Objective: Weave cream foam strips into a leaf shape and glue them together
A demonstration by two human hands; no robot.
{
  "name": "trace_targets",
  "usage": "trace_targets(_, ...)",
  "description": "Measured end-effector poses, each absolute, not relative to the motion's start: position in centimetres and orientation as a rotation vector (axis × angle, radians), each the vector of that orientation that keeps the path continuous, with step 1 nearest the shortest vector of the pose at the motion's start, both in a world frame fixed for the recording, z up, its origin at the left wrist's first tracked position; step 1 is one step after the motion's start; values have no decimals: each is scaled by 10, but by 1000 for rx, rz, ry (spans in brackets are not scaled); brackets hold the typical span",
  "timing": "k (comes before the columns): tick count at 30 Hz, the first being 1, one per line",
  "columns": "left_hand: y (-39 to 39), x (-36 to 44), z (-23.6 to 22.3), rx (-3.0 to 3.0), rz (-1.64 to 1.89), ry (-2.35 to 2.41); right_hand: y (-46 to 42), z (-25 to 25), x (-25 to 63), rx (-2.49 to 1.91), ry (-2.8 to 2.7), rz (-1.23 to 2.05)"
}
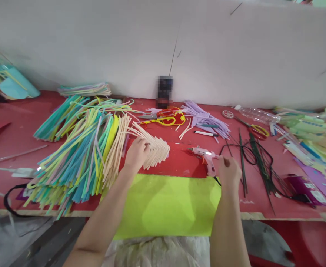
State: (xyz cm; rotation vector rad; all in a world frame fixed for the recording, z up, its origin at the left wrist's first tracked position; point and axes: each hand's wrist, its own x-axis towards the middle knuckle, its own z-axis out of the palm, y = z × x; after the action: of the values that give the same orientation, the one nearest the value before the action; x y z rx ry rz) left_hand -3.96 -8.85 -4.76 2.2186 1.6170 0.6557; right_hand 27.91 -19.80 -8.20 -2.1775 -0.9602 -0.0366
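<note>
My left hand [137, 150] is closed at the left edge of a stack of cream pipe cleaners [159, 150] bent into angles, its fingertips pinched on them. Straight cream pipe cleaners [118, 148] lie left of that hand. A pink hot glue gun [206, 154] points its nozzle leftward over the red table [179, 159]. My right hand [231, 170] is at the gun's rear end, fingers curled together; what they pinch is too small to make out. A yellow-green sheet [168, 204] lies in front, between my forearms.
A large heap of coloured pipe cleaners [76, 155] covers the left side. Scissors [163, 118], lilac pipe cleaners [207, 120] and a marker [205, 133] lie behind. To the right are dark stems [260, 163], a black cord [271, 159], more scissors [259, 131] and a plastic bottle [260, 115].
</note>
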Motion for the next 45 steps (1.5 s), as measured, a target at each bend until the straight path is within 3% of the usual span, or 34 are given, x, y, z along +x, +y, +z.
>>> trace_targets(3, -87, -32, -46, 2354, 574, 1293, -209, -98, 278, -2203, -1041, 111)
trace_targets(6, -78, -36, -42, 2397, 436, 1278, -210, -108, 271, -2219, -1066, 175)
trace_targets(23, 9, 4, -38, 2370, -10, 1051, -198, -111, 252, -2175, -1039, 15)
trace_targets(38, 20, 3, -40, 2326, -4, 1011, -198, -108, 250, -2137, -1014, 64)
trace_targets(45, 19, 0, -7, 2342, 71, 1015, -198, -108, 250, -2159, -1006, 60)
